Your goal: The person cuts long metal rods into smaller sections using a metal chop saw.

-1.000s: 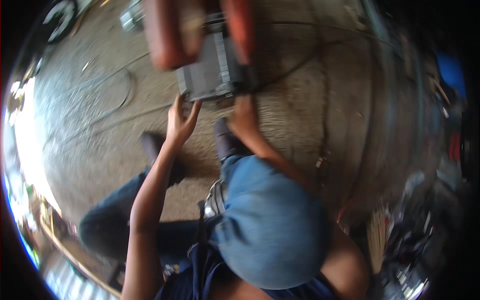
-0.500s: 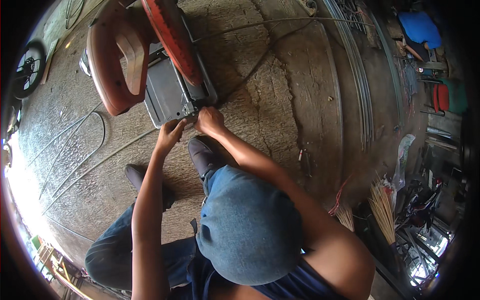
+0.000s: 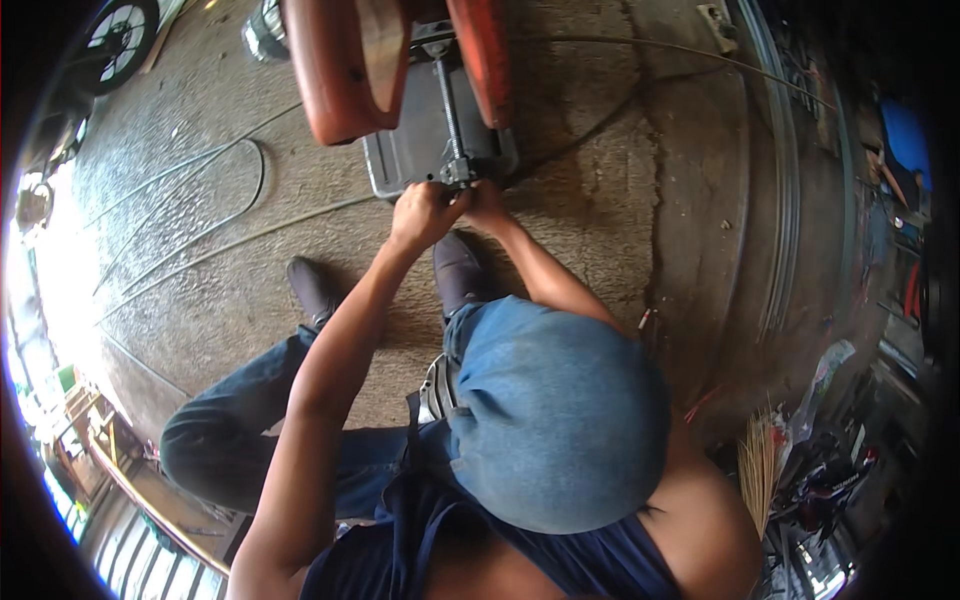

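Observation:
An orange-red chop saw [image 3: 345, 75] stands on the floor ahead of me, with its red guard [image 3: 482, 65] over a grey metal base [image 3: 400, 165]. Along the base runs the threaded vise screw [image 3: 449, 110], ending in a small metal block [image 3: 458, 170] at the near edge. My left hand [image 3: 425, 212] is closed at the near end of the vise screw, left of the block. Close against it, my right hand [image 3: 484, 207] has its fingers curled at the same spot. The hands hide what lies between them, and the right fingertips do not show.
My shoes [image 3: 458, 268] are planted just short of the saw. A cable [image 3: 250, 235] loops across the floor to the left, and another cable [image 3: 690, 52] runs off to the right. Long metal bars [image 3: 785, 200] lie at the right, with a stick broom [image 3: 758, 460] nearer me.
The whole view has shifted, so the saw and hands appear farther right and higher. Both hands stay at the vise screw's near end; the left has turned, showing more of its back.

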Motion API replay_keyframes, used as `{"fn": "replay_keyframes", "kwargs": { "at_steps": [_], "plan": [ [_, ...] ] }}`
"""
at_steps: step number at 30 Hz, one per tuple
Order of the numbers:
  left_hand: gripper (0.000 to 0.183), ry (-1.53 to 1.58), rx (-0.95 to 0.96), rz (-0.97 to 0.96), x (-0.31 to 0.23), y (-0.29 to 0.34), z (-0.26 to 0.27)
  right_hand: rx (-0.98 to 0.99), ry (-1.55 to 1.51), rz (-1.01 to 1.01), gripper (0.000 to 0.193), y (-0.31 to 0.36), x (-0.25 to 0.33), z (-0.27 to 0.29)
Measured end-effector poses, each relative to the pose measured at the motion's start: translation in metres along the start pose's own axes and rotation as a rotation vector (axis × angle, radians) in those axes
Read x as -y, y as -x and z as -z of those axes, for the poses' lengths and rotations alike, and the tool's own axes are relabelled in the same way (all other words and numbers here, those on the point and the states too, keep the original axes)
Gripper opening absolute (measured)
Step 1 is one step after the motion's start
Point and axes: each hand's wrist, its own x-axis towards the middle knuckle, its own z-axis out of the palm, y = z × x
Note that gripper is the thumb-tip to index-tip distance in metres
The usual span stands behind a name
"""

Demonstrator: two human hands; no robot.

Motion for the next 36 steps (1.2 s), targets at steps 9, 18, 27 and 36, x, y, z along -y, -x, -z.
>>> {"fn": "replay_keyframes", "kwargs": {
  "at_steps": [9,18,27,36],
  "plan": [
    [0.051,-0.152,-0.172,0.044,-0.025,-0.001,-0.016,-0.216,-0.359,0.145,0.026,0.005,-0.022,-0.028],
    [0.058,0.425,0.259,0.421,0.037,0.016,0.041,-0.159,-0.478,-0.103,0.031,0.017,0.006,-0.021],
    [0.09,1.622,0.312,0.564,0.07,0.027,0.045,-0.371,0.293,-0.116,0.058,0.039,0.094,0.011],
    [0.088,1.858,0.26,0.546,0.063,0.03,0.03,-0.3,0.234,-0.238,0.029,0.026,0.095,0.021]
  ]
}}
